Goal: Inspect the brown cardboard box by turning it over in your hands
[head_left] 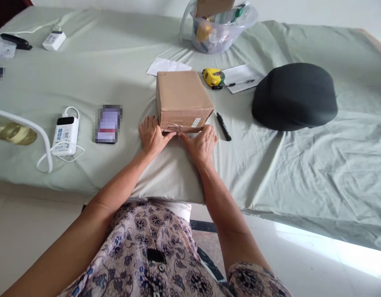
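A brown cardboard box (pixel 184 93) sits on the pale green cloth, its near side creased and marked with a small white printed patch. My left hand (pixel 151 135) grips its near left bottom corner, with the thumb along the lower front edge. At the opposite near corner, my right hand (pixel 203 143) holds the box the same way, its thumb pointing in toward the left one. Some of the fingertips are hidden against the box. Just right of my right hand lies a black marker (pixel 224 126).
Behind the box are a yellow tape measure (pixel 213 77), white paper (pixel 243 78) with a pen, and a filled clear plastic basket (pixel 219 39). A black rounded object (pixel 295 97) stands right. Leftward lie a phone (pixel 108 124), a white power bank (pixel 66 135) and a white-handled container (pixel 17 134).
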A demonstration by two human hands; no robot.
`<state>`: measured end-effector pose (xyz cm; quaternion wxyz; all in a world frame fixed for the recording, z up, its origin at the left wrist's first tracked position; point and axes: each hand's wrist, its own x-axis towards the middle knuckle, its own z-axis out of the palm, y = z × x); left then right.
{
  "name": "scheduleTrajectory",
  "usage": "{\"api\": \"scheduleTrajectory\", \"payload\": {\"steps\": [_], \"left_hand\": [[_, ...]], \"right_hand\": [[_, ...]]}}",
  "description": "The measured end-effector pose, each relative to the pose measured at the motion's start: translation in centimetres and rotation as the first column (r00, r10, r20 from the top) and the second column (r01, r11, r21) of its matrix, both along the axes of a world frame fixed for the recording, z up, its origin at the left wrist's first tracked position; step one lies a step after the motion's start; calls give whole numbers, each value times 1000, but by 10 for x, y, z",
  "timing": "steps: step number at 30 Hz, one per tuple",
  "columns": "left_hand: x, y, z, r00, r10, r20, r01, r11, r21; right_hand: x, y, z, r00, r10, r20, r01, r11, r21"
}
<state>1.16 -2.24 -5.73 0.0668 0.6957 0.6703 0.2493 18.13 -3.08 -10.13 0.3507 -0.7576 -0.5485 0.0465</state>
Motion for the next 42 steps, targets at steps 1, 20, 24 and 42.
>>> {"api": "scheduleTrajectory", "payload": {"steps": [1, 20, 24, 42], "left_hand": [[0, 0, -1, 1000, -3, 4, 3, 1000, 2], [-23, 20, -17, 999, -43, 29, 44, 999, -18], [-20, 19, -17, 999, -33, 14, 33, 999, -41], [-5, -4, -2, 917, -267, 298, 180, 941, 287]], "right_hand": [[1, 0, -1, 1000, -3, -6, 3, 1000, 5], [43, 5, 2, 940, 332, -83, -337, 940, -59], [45, 5, 5, 945, 306, -116, -311, 950, -31], [-3, -19, 26, 977, 203, -68, -173, 935, 309]]}}
